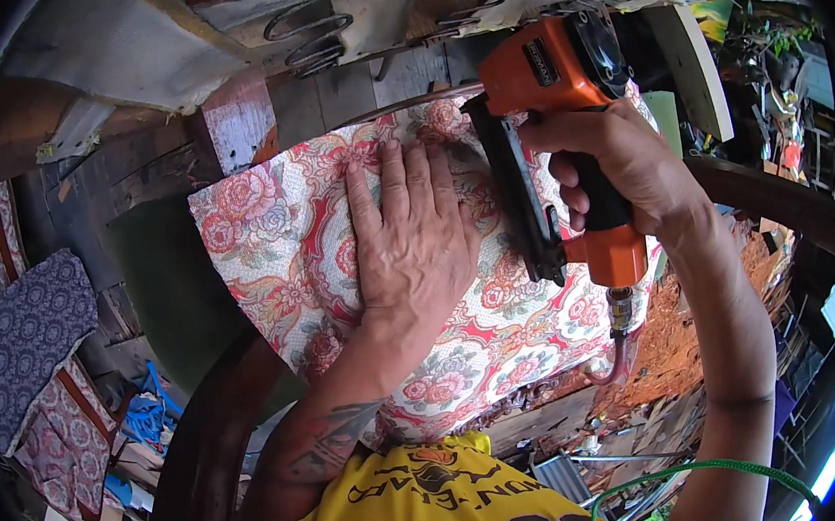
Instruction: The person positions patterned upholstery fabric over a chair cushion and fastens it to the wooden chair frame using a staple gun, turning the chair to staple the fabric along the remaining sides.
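A floral upholstery fabric (pixel 268 275), white with red and pink roses, lies spread out in front of me. My left hand (pixel 412 226) rests flat on it, fingers stretched toward the far edge. Wrapped round the black grip of an orange pneumatic staple gun (pixel 545 67) is my right hand (pixel 619 161). The staple gun sits over the fabric's right part, its black magazine turned toward my left hand. An air hose (pixel 620 357) hangs from the fitting at its handle end. Whether its nose touches the fabric I cannot tell.
Coil springs (pixel 310 35) and pale webbing of a furniture frame stretch across the top. Curved dark wooden arms (pixel 206 462) flank the fabric. Patterned cushions (pixel 23 339) lie at the left. Wood scraps and reddish debris (pixel 684 360) cover the floor at the lower right.
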A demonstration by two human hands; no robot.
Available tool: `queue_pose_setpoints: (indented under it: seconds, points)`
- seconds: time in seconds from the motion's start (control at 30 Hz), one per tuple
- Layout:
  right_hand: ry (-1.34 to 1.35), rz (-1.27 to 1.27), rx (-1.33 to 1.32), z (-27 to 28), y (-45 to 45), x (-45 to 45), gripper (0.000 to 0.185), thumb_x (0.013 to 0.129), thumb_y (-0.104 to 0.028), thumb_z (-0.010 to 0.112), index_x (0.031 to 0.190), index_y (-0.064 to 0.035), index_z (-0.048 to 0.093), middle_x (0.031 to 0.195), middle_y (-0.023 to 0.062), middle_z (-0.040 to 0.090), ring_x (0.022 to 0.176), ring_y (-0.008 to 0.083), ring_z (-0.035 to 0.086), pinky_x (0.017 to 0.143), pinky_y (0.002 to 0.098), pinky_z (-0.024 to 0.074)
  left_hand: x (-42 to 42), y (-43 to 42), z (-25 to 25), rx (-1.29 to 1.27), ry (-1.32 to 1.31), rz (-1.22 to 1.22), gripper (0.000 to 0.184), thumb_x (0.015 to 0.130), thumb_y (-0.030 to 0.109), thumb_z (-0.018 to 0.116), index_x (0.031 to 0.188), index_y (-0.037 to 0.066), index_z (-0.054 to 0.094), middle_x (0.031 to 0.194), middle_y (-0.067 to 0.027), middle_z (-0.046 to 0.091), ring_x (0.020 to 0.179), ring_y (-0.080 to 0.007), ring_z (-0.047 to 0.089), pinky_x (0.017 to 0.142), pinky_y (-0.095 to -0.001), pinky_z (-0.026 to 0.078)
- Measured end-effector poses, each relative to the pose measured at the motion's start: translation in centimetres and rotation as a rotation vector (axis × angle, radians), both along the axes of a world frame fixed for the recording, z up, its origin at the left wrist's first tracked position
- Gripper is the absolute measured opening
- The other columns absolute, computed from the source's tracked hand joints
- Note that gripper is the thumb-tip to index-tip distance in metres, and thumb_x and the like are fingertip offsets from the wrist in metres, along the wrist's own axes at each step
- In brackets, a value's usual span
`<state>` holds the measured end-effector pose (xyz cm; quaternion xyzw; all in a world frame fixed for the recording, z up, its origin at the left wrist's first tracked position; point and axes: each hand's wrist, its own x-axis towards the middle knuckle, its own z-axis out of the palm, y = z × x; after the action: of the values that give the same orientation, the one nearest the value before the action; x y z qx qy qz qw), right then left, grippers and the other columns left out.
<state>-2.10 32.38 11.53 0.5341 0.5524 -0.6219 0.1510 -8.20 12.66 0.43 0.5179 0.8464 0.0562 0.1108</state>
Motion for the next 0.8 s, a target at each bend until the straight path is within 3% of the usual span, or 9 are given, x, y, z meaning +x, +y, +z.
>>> queue_pose_setpoints:
  seconds: [0.33,0.4,0.5,0.57,0.8]
  points:
    - [0.019,0.107,-0.026,-0.9,-1.3,-1.8,0.023,0.089,-0.017,0.072,0.105,0.0002,0.071,0.069,0.0027,0.060,0.053,0.0135,0.060,0.045,0.0327,0.0523,-0.1,0.1,-0.3,0.012,0.030,-0.009,0.068,0.102,0.042,0.051,0.152,-0.003,0.054,0.157,-0.0177,0.054,0.153,-0.0358,0.041,0.128,-0.0659,0.015]
    - [0.007,0.128,-0.006,-0.9,-1.5,-2.0,0.025,0.089,-0.024,0.075,0.106,-0.0052,0.071,0.067,0.0002,0.057,0.051,0.0106,0.056,0.048,0.0303,0.0505,0.0,0.2,-0.3,0.008,0.029,-0.013,0.068,0.102,0.042,0.050,0.153,-0.003,0.054,0.157,-0.0179,0.054,0.153,-0.0359,0.041,0.128,-0.0660,0.015]
    - [-0.033,0.131,-0.017,-1.3,-1.2,-2.3,0.027,0.089,-0.023,0.074,0.109,-0.0053,0.071,0.068,-0.0001,0.057,0.050,0.0100,0.055,0.047,0.0300,0.0502,0.2,0.1,-0.5,-0.012,0.012,-0.006,0.067,0.102,0.041,0.051,0.153,-0.003,0.054,0.156,-0.0185,0.054,0.152,-0.0361,0.042,0.128,-0.0660,0.016]
    - [-0.041,0.121,-0.020,-1.1,-1.2,-2.7,0.027,0.089,-0.023,0.074,0.109,-0.0054,0.071,0.068,-0.0004,0.056,0.050,0.0100,0.054,0.047,0.0298,0.0493,0.3,0.0,-1.0,0.064,0.006,0.006,0.067,0.100,0.044,0.058,0.153,0.003,0.055,0.155,-0.0175,0.054,0.150,-0.0333,0.043,0.128,-0.0604,0.015]
    - [0.040,0.122,0.015,-0.8,-2.2,-2.7,0.026,0.088,-0.021,0.074,0.108,-0.0050,0.071,0.068,-0.0004,0.056,0.050,0.0102,0.054,0.046,0.0303,0.0475,0.2,-0.1,-1.2,0.063,-0.018,0.004,0.069,0.099,0.052,0.058,0.150,0.004,0.059,0.155,-0.0174,0.055,0.148,-0.0338,0.044,0.128,-0.0610,0.012]
